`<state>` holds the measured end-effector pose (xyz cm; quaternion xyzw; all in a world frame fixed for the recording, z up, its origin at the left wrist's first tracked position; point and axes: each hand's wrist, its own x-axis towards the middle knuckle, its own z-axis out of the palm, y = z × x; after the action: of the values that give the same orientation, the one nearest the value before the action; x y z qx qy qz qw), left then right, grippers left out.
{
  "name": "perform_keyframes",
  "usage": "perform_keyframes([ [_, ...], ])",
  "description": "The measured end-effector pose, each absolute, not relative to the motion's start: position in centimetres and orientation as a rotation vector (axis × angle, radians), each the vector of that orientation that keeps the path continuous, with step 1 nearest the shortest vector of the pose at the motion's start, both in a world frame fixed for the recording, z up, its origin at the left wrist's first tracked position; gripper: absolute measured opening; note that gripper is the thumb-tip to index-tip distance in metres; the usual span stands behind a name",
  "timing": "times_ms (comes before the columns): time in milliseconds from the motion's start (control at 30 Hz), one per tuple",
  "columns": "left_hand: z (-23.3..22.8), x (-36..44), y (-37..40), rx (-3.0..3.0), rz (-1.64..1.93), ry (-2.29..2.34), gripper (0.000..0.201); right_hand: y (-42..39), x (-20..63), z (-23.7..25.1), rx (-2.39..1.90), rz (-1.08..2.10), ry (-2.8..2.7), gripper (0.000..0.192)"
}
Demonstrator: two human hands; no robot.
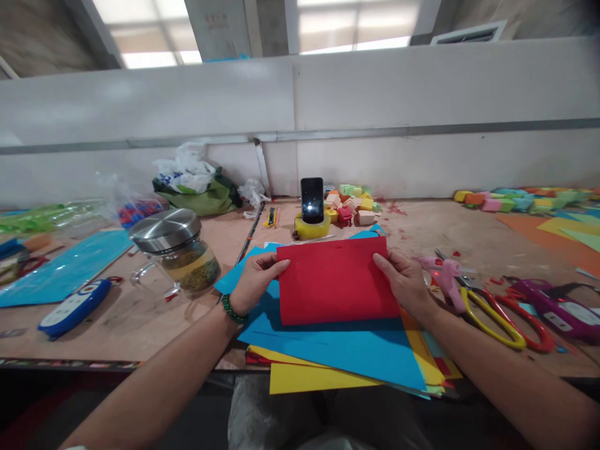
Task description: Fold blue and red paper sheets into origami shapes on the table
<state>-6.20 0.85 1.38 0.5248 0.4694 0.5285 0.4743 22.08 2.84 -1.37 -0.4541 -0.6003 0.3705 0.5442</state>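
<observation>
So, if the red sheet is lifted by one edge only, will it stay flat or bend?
The red sheet looks thin, like craft paper or foam, so it would probably droop if lifted by one edge. Both the left hand and the right hand grip its sides. It is likely very light, and may slide easily on the smooth blue sheet below.
</observation>
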Motion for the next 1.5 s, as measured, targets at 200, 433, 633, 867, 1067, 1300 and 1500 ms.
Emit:
perform_keyframes([
  [200,1.49,-6.15,0.74,1.276,1.303,1.138,0.041,3.02,22.42,-1.68,-1.084,0.818,-1.438,0.034],
  [433,1.63,-6.15,0.58,1.281,1.290,1.150,0.043,3.07,22.46,-1.91,-1.092,0.837,-1.403,0.033],
  [633,1.77,-6.06,0.47,1.306,1.280,1.152,0.045,3.02,22.31,-1.74,-1.089,0.855,-1.409,0.036],
  [867,1.53,-6.19,0.58,1.345,1.335,1.116,0.038,3.06,22.37,-1.75,-1.100,0.852,-1.394,0.037],
  [1067,1.63,-6.13,0.54,1.328,1.330,1.136,0.043,3.00,22.45,-1.82,-1.091,0.857,-1.380,0.033],
  [1300,1.64,-6.09,0.53,1.318,1.328,1.142,0.046,3.04,22.50,-1.72,-1.096,0.816,-1.391,0.036],
  [1500,1.63,-6.06,0.50,1.346,1.336,1.159,0.047,3.03,22.50,-1.68,-1.082,0.774,-1.415,0.040],
])
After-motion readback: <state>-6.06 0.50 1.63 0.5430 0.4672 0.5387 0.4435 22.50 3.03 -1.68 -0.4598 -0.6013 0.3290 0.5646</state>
